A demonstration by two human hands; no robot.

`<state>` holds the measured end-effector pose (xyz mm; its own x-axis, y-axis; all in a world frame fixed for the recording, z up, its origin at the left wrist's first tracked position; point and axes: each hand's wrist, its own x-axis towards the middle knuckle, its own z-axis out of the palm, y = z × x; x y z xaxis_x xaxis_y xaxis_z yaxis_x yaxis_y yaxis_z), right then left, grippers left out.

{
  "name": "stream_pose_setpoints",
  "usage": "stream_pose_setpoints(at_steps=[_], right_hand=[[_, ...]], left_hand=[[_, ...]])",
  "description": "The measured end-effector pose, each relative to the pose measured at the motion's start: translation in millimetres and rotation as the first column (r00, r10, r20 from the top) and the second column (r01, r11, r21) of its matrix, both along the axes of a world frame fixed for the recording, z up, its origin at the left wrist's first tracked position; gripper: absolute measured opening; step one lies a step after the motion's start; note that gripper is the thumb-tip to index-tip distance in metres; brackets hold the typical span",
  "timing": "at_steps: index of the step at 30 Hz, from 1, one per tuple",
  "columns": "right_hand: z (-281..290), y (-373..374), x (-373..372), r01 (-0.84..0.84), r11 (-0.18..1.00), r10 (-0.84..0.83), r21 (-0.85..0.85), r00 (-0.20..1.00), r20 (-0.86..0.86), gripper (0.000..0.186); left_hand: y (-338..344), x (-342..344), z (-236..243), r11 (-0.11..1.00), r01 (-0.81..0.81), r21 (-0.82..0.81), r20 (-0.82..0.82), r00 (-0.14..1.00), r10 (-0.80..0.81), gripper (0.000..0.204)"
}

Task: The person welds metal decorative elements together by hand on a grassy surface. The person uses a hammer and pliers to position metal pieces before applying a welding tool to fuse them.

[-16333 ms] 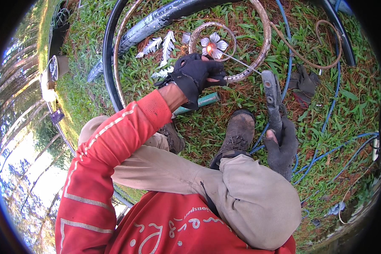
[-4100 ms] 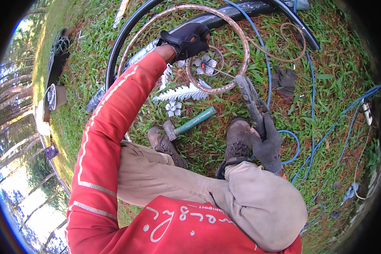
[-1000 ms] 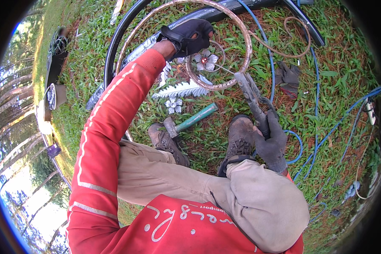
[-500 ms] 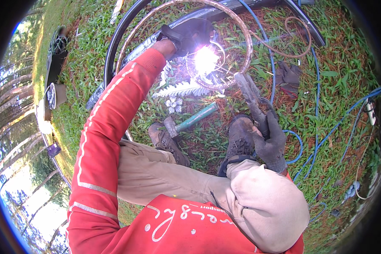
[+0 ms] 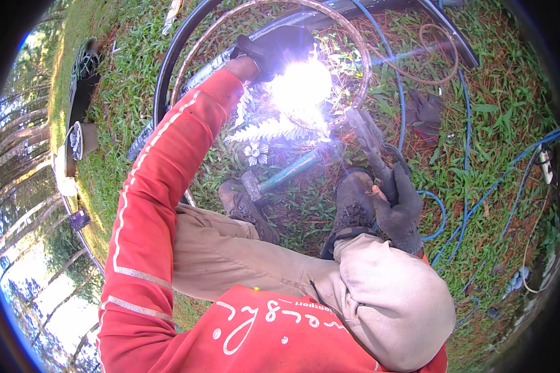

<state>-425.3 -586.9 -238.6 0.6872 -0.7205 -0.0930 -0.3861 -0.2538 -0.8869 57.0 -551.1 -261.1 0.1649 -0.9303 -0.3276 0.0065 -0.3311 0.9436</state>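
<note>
Blazing white welding arc (image 5: 302, 86) is lit inside the rusty brown metal scroll (image 5: 365, 56) on the grass (image 5: 494, 112), so I'd call that weld midway. Small silver metal flower (image 5: 255, 152) lies apart, unattached. Grey-gloved right hand (image 5: 399, 208) grips the worn grey electrode holder (image 5: 372, 144); can't tell what the black-gloved left hand (image 5: 279, 51) pinches.

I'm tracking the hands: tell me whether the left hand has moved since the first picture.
Yes: judged against the hammer below it, the left hand has moved farther away, toward the picture's top.

Dark glove (image 5: 424, 115) on grass (image 5: 498, 115), trees (image 5: 26, 138) far left
</note>
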Motion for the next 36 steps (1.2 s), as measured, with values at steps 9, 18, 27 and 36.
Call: stream_pose_setpoints(at_steps=[9, 18, 27, 36], right_hand=[[8.0, -3.0, 9.4, -0.093, 0.992, 0.085, -0.084, 0.993, -0.087, 0.065], [4.7, -1.4, 0.9, 0.045, 0.997, -0.041, 0.061, 0.997, -0.063, 0.073], [12.7, -3.9, 8.3, 0.001, 1.0, -0.002, -0.006, 0.994, -0.106, 0.07], [2.3, -1.3, 5.8, -0.03, 0.997, 0.024, -0.073, 0.997, -0.077, 0.071]], left_hand=[[3.3, 1.7, -6.1, 0.997, -0.076, -0.007, -0.179, 0.981, 0.074, 0.02], [-7.6, 0.3, 3.2, 0.983, 0.185, -0.003, 0.45, 0.878, -0.164, 0.017], [-8.2, -10.5, 5.9, 0.988, 0.138, 0.076, 0.376, 0.913, -0.156, 0.011], [-7.2, 6.0, -12.3, 0.996, 0.092, 0.013, -0.06, 0.994, -0.091, 0.017]])
